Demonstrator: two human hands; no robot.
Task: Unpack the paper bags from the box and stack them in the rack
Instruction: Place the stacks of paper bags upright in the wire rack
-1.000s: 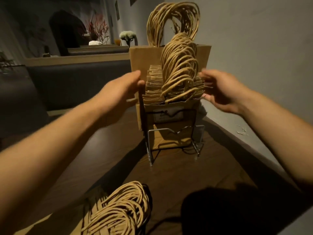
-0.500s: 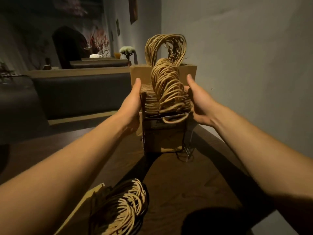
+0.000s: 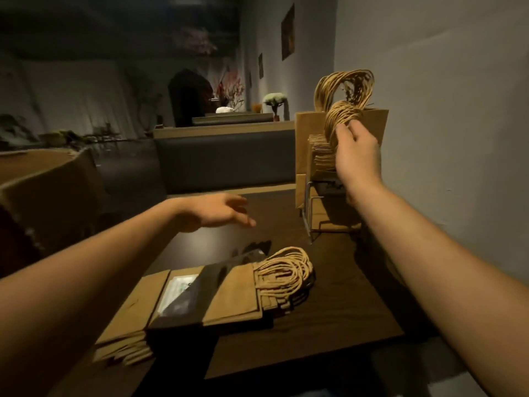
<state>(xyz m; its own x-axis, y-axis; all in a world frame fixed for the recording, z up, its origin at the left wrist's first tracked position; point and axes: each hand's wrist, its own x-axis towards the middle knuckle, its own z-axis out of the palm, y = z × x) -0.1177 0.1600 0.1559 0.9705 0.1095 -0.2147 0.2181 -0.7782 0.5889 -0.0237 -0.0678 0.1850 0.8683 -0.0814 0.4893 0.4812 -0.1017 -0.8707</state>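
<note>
Gripping the twisted handles (image 3: 342, 116) of the paper bags (image 3: 320, 156) standing upright in the wire rack (image 3: 310, 213), the right hand (image 3: 357, 154) curls round them at the bench's (image 3: 329, 310) far end, by the wall. Nearer than the rack, a banded bundle of bags (image 3: 217, 299) lies flat on the bench. The left hand (image 3: 214, 213) hovers relaxed, holding nothing, left of the rack. Further left stands the cardboard box (image 3: 48, 190).

A dim restaurant dining room: a dark wooden table (image 3: 329, 310) stands against a wall, with a padded booth seat (image 3: 223, 159) behind it. Framed pictures (image 3: 288, 32) hang along the wall, and flowers in vases (image 3: 274, 100) stand on a ledge. Takeaway-style paper bags (image 3: 229, 296) lie bundled on the table.
</note>
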